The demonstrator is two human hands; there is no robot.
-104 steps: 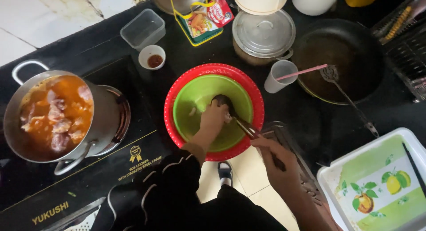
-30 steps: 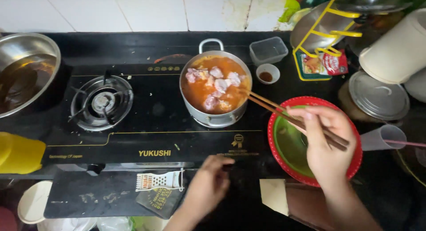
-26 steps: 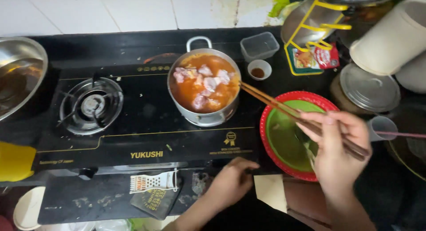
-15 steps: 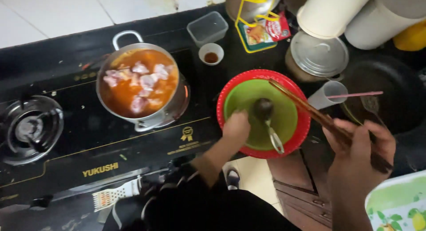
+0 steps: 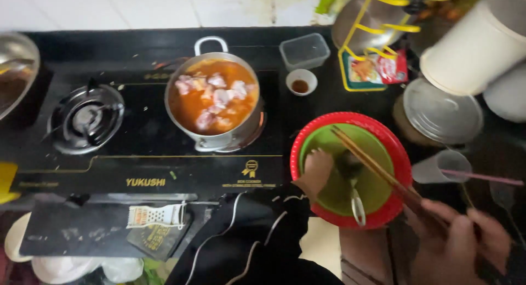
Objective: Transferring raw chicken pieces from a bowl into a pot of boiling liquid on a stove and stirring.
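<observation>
Stove: your black glass gas cooktop (image 5: 137, 170) carries a gold round seal and gold lettering along its near edge.
Pot: the steel pot of orange broth with meat (image 5: 213, 101) sits cooking; nothing served yet.
Bowl: the green bowl in a red plastic basin (image 5: 350, 170) holds only a ladle.
Packet: a red and yellow sachet (image 5: 378, 70) lies far right.
Left hand (image 5: 316, 170): fingers curled on the bowl's rim.
Right hand (image 5: 457, 246): fingers pinching brown wooden chopsticks (image 5: 378, 167).

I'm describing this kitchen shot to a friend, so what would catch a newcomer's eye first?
The steel pot of orange broth with pale meat pieces, on the black stove at centre. Right of it, a green bowl inside a red one; the left hand reaches in while the right hand holds chopsticks over it.
</observation>
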